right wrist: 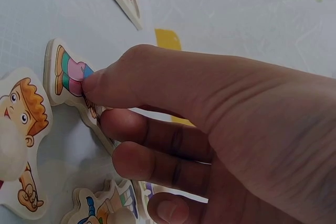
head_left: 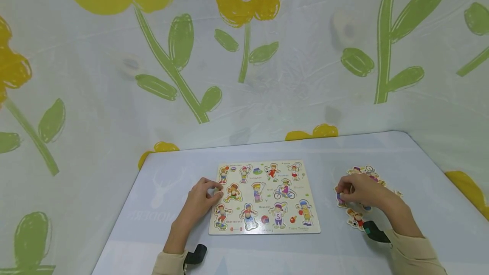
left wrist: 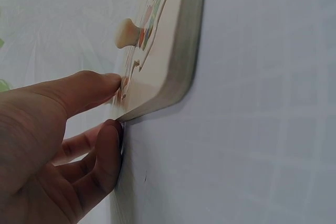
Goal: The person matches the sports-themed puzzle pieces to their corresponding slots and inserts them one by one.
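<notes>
A wooden puzzle board [head_left: 263, 196] printed with sports figures lies on the table. My left hand [head_left: 200, 198] holds its left edge; in the left wrist view the thumb [left wrist: 89, 90] lies on the printed face and the curled fingers meet the side near a corner. To the right of the board, my right hand [head_left: 363, 190] pinches a figure-shaped puzzle piece [right wrist: 68, 74] with pink and blue clothes between thumb and forefinger. Its upper part is hidden behind the fingers. Beside it lies an orange-haired puzzle piece [right wrist: 29, 111] with a round knob.
Several more knobbed puzzle pieces [head_left: 369, 169] lie loosely grouped around and under my right hand. A footballer piece [head_left: 355, 219] is nearest the front of that group. A flower-printed curtain [head_left: 290, 63] hangs behind the pale table [head_left: 183, 160].
</notes>
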The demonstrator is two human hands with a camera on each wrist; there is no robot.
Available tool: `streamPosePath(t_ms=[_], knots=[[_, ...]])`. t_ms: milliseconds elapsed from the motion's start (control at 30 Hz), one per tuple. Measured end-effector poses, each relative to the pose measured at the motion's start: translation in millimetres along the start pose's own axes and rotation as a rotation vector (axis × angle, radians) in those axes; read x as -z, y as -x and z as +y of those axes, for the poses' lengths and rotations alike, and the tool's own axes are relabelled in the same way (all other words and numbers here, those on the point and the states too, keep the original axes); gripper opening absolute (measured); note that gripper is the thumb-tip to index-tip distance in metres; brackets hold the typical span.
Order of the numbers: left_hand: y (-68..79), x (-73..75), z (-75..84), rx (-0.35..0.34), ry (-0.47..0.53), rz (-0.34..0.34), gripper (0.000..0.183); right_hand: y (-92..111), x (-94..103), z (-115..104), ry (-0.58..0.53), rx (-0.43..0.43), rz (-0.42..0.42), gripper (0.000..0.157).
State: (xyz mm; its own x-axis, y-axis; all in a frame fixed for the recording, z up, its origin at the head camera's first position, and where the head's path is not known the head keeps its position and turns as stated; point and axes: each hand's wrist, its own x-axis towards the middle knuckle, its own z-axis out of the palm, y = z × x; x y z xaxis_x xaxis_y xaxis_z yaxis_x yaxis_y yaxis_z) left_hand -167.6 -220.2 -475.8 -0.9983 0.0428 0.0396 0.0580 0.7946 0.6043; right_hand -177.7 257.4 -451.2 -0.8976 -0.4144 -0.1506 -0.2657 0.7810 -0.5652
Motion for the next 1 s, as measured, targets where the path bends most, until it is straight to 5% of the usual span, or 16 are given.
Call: streamPosePath(t_ms=[1000], knots=[[0.1, -1.2, -1.2, -0.001, -0.003, 0.004, 0.019, -2.4, -2.2, -0.8, 0.009, -0.002, 0.02, 0.008]])
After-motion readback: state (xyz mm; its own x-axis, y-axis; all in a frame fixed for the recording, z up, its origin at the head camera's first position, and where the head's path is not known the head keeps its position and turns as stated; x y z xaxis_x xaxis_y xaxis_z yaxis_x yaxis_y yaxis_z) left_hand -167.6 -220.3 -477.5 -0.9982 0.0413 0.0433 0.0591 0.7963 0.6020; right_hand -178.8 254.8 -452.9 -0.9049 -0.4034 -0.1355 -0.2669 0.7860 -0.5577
